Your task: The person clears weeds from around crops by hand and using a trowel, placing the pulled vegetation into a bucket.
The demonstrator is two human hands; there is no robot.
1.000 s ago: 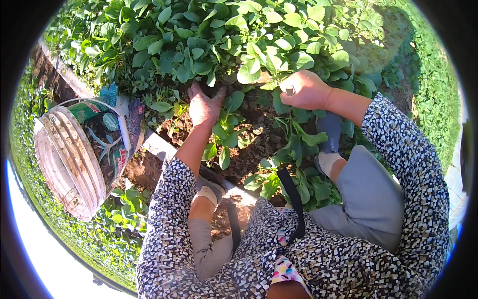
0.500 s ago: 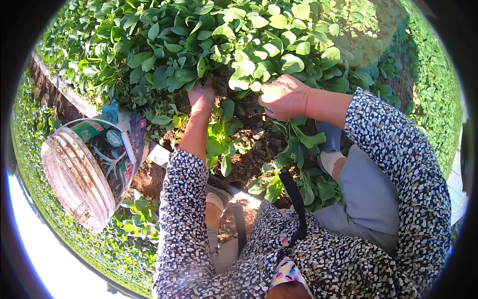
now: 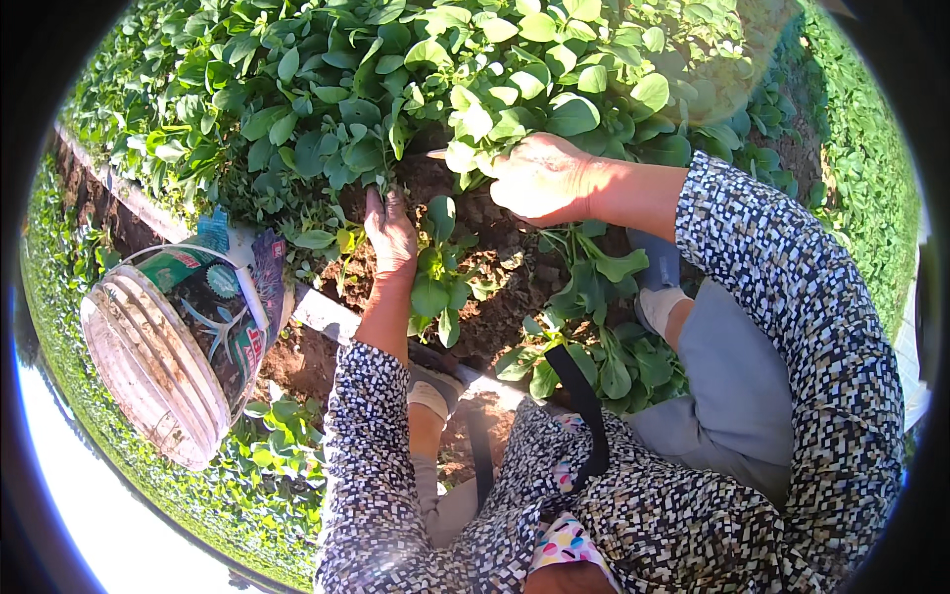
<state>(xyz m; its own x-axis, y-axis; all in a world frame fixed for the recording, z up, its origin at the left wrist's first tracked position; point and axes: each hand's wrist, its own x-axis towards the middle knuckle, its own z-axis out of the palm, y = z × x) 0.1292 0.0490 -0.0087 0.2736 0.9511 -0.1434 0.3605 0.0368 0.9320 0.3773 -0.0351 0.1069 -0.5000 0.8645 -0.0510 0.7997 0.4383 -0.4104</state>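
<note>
At the base of the dense leafy greens [image 3: 327, 109], my left hand [image 3: 392, 234] reaches in with fingers stretched out and slightly apart. Nothing shows gripped in it; its fingertips touch the low stems. My right hand [image 3: 542, 180] is closed in a fist beside bright leaves at the edge of the plants. A narrow, pale blade-like tool [image 3: 435, 154] pokes out left of those leaves, in line with the fist; its handle is hidden. Between my forearms, a small green plant [image 3: 435, 282] stands in the brown soil [image 3: 485, 243].
A dirty white bucket [image 3: 148, 366] with a printed label lies tipped on its side at the left, its wire handle up. Leafy greens [image 3: 633, 366] lie or grow by my right foot. A pale strip [image 3: 139, 198] borders the bed at the left.
My left hand has drawn back toward me from under the leaves, its fingers now showing. The right hand has shifted left and slightly farther away, and the blade-like tip has come into view.
</note>
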